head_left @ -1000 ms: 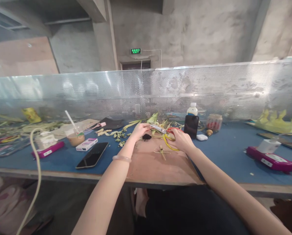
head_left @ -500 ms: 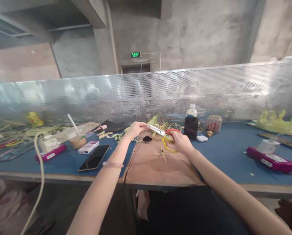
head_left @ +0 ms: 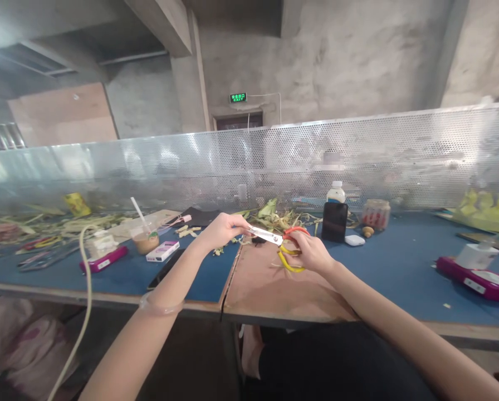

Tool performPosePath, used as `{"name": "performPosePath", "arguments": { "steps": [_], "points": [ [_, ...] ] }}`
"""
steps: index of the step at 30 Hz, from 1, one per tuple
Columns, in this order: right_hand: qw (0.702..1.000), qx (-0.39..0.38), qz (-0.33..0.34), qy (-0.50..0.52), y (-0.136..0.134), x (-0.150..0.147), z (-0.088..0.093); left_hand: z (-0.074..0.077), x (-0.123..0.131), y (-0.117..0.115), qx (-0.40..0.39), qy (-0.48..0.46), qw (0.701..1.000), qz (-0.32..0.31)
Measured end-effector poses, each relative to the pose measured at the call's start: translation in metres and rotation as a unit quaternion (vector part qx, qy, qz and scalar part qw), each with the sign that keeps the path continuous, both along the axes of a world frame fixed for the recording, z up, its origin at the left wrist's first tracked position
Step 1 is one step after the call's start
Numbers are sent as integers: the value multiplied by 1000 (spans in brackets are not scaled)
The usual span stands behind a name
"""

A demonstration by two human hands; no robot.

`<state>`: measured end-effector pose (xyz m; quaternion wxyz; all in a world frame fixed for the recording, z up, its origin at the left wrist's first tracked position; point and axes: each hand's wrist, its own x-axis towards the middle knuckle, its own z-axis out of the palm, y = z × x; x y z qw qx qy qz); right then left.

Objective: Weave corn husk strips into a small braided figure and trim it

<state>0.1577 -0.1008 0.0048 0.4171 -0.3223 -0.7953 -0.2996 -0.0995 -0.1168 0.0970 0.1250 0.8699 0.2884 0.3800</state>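
Observation:
My right hand (head_left: 312, 252) grips scissors (head_left: 279, 241) with one red and one yellow handle loop, fingers through the loops; the steel blades point left. My left hand (head_left: 223, 229) is closed in a pinch at the blade tips, holding something small I cannot make out. Both hands hover over a brown wooden board (head_left: 270, 284) lying on the blue table (head_left: 391, 262). A pile of green and pale leaf strips (head_left: 274, 214) lies just behind the hands.
A dark phone (head_left: 334, 221) stands propped by a white-capped bottle (head_left: 336, 193), a jar (head_left: 375, 214) and a white earbud case (head_left: 355, 240). Left: a drink cup with straw (head_left: 144, 238), small box (head_left: 162, 251), magenta device (head_left: 103, 257), cable (head_left: 82, 312). Right: another magenta device (head_left: 479, 273). A perforated metal screen (head_left: 400, 156) backs the table.
Both hands have lifted slightly off the board and come nearer me with the scissors. The camera view has shifted, so the table items sit further right.

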Motion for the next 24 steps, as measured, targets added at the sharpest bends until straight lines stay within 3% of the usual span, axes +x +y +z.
{"name": "performPosePath", "arguments": {
  "steps": [10,24],
  "points": [
    [1000,12,18,-5,-3,-4,-1,5,-7,-15,23,31,999,-25],
    [999,38,6,-16,-2,-3,-2,0,-4,-11,22,52,998,-13]
  ]
}}
